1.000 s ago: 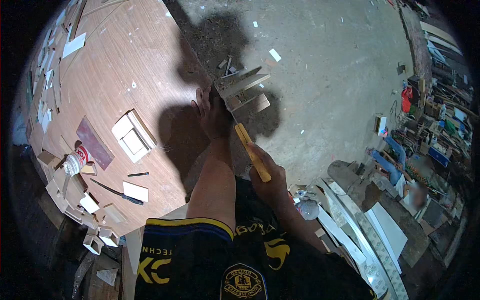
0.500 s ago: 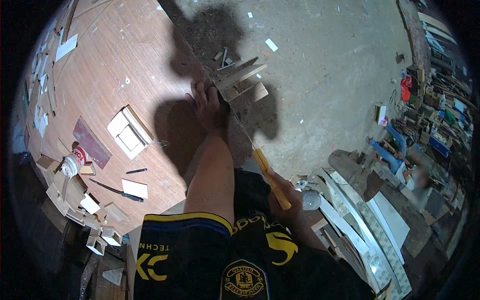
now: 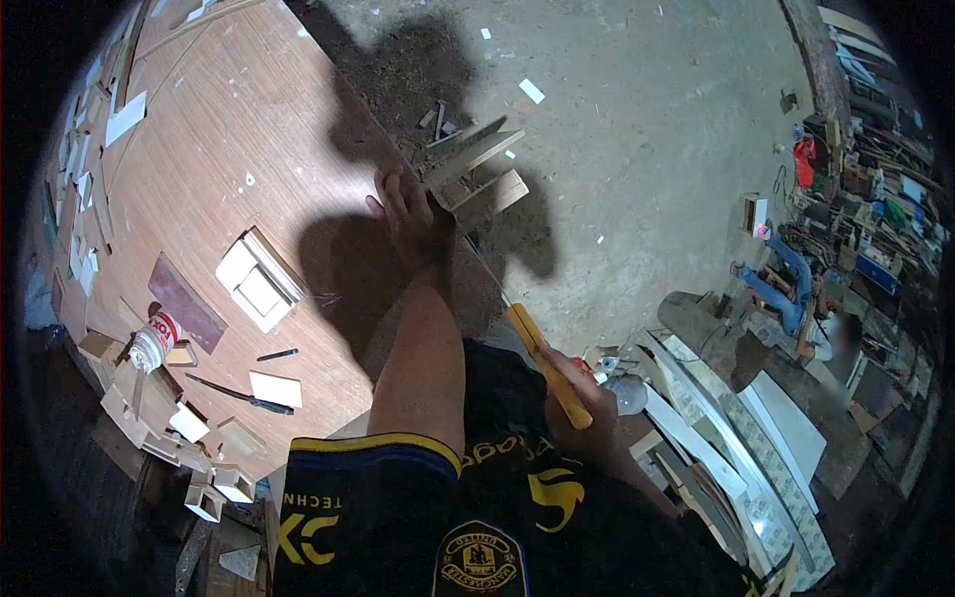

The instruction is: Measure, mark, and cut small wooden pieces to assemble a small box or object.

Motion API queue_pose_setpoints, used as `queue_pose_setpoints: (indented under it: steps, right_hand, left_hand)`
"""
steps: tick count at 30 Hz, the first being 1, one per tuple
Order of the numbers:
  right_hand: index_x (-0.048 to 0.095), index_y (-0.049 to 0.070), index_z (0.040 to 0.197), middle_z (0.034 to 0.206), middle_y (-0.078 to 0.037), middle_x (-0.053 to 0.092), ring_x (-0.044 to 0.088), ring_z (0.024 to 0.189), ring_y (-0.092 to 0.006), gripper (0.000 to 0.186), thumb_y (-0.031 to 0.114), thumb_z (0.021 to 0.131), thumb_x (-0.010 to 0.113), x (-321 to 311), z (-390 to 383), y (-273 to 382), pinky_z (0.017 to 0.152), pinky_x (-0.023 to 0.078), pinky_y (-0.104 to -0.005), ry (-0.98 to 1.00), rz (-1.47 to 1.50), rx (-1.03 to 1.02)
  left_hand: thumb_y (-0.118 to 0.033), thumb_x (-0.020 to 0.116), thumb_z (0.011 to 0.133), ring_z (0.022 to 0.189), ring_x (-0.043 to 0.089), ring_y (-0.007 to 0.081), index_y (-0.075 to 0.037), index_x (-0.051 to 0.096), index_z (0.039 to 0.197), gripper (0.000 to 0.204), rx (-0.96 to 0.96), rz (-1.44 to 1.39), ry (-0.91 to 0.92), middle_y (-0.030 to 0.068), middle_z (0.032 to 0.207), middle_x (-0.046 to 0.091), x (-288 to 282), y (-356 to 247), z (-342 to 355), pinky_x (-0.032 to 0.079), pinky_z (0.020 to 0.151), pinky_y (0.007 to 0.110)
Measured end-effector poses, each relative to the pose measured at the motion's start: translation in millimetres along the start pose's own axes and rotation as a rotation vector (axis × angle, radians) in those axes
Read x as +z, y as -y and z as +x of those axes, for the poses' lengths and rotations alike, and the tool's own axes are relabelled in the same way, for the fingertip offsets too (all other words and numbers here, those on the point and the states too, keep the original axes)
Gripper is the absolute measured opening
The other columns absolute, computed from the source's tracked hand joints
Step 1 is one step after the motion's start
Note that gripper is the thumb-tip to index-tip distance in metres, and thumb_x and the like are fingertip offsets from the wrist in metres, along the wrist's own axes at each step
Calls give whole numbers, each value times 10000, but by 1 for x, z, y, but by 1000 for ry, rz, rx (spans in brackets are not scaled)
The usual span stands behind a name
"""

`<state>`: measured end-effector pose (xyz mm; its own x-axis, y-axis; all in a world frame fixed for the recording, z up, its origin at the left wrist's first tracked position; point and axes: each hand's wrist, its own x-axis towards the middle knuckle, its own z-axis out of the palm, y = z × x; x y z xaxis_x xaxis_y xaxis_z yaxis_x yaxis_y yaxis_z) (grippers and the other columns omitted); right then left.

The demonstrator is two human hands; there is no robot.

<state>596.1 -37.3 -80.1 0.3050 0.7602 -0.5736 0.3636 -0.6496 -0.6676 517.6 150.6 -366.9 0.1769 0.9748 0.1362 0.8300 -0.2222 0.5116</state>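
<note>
My left hand [image 3: 410,224] lies at the long edge of the wooden tabletop [image 3: 199,119], fingers apart, pressing in shadow on the surface or a piece there that I cannot make out. My right hand [image 3: 582,398] grips the yellow wooden handle [image 3: 547,363] of a hand tool whose thin blade runs up along the table edge toward my left hand. Just beyond that hand, pale wooden pieces [image 3: 477,151] stand at the edge. On the tabletop lie a cream wooden assembly [image 3: 254,284], a pen [image 3: 277,354], a black cutting tool [image 3: 234,396] and a white card [image 3: 276,391].
A white tub [image 3: 152,343], a maroon sheet [image 3: 184,303] and wooden offcuts [image 3: 139,408] crowd the tabletop's left. The concrete floor [image 3: 657,149] lies beyond. A person in jeans [image 3: 791,294] is low among clutter at right. Long boards [image 3: 726,448] lie beside my right arm.
My right hand has moved back toward my body and to the right with the yellow-handled tool, mostly in the first half second. My left hand has stayed near the table edge.
</note>
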Motion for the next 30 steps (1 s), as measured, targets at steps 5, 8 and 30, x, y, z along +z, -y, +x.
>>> queue_pose_setpoints:
  steps: [5, 8, 30]
  right_hand:
    - [529, 4, 1359, 1265, -236, 632, 669, 1124, -322, 504, -68, 861, 562, -6, 13, 26, 898, 543, -336, 4, 41, 32]
    - [422, 130, 1485, 1331, -229, 595, 696, 1044, -325, 704, -36, 830, 618, -10, 19, 27, 830, 577, -370, 8, -5, -67]
    - [452, 97, 1462, 1283, -183, 633, 722, 833, -273, 713, -53, 786, 625, -33, 6, 34, 703, 578, -338, 0, -122, -181]
  left_hand:
    - [-144, 526, 916, 1387, 400, 377, -26, 585, 1269, 377, 43, 9, 15, 151, 1345, 485, 6, 2, -3, 252, 1155, 623]
    - [-164, 574, 911, 1386, 408, 383, -17, 594, 1236, 357, 85, 75, 83, 159, 1333, 493, 9, 4, 0, 267, 1163, 594]
    - [-237, 632, 911, 1349, 411, 439, -47, 536, 957, 218, 200, 58, 9, 180, 1195, 522, 12, 7, 3, 362, 1100, 623]
